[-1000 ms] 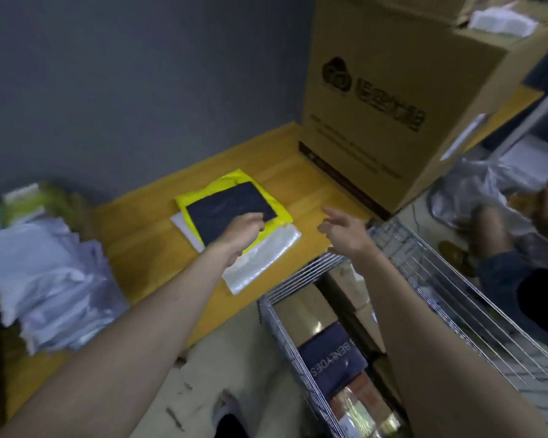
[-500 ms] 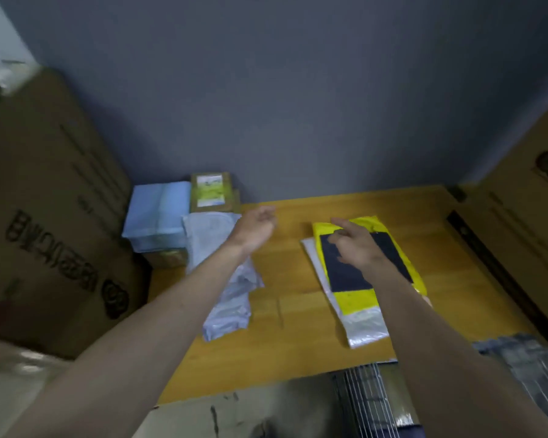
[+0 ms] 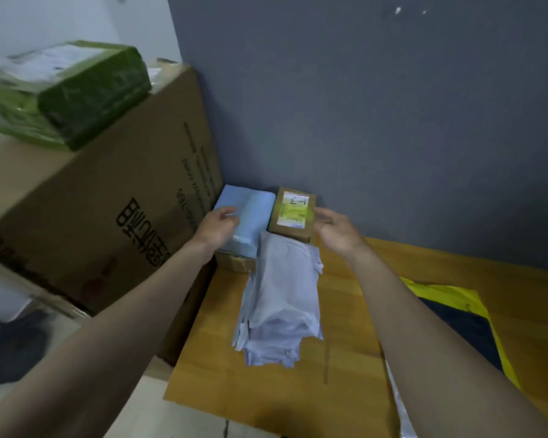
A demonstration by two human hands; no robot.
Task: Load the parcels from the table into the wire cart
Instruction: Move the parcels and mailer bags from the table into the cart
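Flanking the brown labelled box [image 3: 293, 214], both hands [image 3: 217, 227] [image 3: 334, 230] hover loosely open, holding nothing.

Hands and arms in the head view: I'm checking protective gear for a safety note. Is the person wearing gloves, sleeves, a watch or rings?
Nothing worn shows. The left hand and right hand are both ungloved, and both forearms are uncovered from wrist to the picture's lower edge, so no sleeve is in view. No watch, bracelet or ring can be made out at either wrist or on the fingers, though the picture is slightly blurred.
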